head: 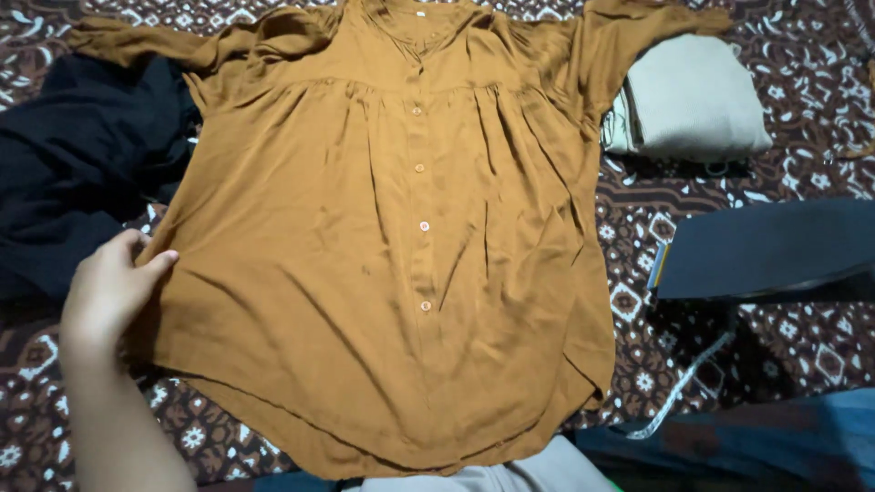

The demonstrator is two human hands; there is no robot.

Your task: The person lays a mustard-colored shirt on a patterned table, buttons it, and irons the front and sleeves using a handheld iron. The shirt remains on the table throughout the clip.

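A mustard-brown button-front blouse (392, 237) lies spread flat, front up, on a dark patterned cloth (802, 346). Its collar points away from me and its sleeves stretch out to both sides. My left hand (109, 287) rests at the blouse's left side seam, fingers curled on the fabric edge; whether it pinches the cloth I cannot tell. My right hand is out of view.
A heap of black fabric (82, 164) lies left of the blouse. A folded beige garment (693, 100) sits at the upper right. A dark flat object (766, 251) lies at the right, with blue cloth (784, 442) below it and a pale garment (510, 478) at the bottom edge.
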